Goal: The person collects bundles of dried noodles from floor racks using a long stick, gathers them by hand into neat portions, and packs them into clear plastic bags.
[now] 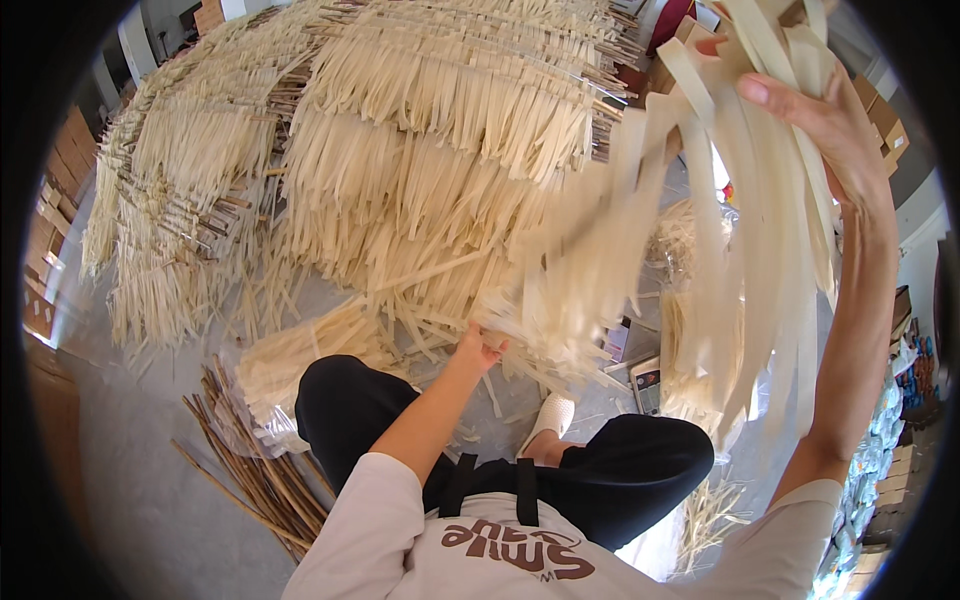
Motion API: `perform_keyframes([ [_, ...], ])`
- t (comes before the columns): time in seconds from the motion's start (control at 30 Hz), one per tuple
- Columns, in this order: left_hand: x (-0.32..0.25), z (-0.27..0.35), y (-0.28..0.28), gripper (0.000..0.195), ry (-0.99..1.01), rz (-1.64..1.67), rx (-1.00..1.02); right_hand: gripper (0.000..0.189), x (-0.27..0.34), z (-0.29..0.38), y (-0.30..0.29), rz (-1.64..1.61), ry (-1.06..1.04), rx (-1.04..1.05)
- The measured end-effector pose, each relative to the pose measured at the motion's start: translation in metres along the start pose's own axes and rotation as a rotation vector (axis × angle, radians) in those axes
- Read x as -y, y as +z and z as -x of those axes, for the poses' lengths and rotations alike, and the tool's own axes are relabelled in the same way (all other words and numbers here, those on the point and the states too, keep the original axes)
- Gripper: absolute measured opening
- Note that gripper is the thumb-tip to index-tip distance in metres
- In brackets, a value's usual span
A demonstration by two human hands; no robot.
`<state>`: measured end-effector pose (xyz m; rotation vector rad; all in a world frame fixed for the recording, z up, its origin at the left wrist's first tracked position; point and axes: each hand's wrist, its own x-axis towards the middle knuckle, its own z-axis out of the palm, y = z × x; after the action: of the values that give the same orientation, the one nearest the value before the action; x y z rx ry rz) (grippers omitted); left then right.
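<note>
My right hand [847, 142] is raised at the upper right and grips a thick bunch of flat, pale dried noodle strips [772, 247] that hang down past my forearm. My left hand [481, 349] is low in the middle, its fingers curled at the near end of a blurred, noodle-laden stick [666, 150]. This stick slants up towards my right hand, with loose strips [562, 285] spread along it. Motion blur and the strips hide most of the stick and the left hand's exact grip.
A large heap of noodle strips on sticks [442, 150] fills the floor ahead. Bare sticks [255, 465] lie at lower left beside a plastic-wrapped noodle bundle [307, 356]. Another bundle [682, 345] and a small scale-like device [646, 384] are at right. Cardboard boxes [71, 150] line the left.
</note>
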<state>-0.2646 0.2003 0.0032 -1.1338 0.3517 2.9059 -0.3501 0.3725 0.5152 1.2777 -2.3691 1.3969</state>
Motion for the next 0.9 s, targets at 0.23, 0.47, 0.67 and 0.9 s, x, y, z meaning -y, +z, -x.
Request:
perform_keyframes([
  [0.23, -0.072, 0.093, 0.090, 0.048, 0.691, -0.199, -0.417, 0.101, 0.072, 0.007, 0.040, 0.348, -0.065, 0.142],
  [0.47, -0.165, 0.339, 0.291, 0.042, 2.189, -1.068, 0.216, 0.062, 0.067, -0.014, 0.064, 0.222, -0.259, 0.046],
  [0.67, -0.171, 0.349, 0.337, 0.029, 2.001, -1.470, 0.497, 0.034, 0.052, -0.050, 0.072, 0.211, -0.206, 0.221],
  [0.9, -0.186, 0.306, 0.303, 0.028, 1.969, -1.614, 0.370, 0.031, 0.001, -0.054, 0.107, 0.154, -0.227, 0.356],
])
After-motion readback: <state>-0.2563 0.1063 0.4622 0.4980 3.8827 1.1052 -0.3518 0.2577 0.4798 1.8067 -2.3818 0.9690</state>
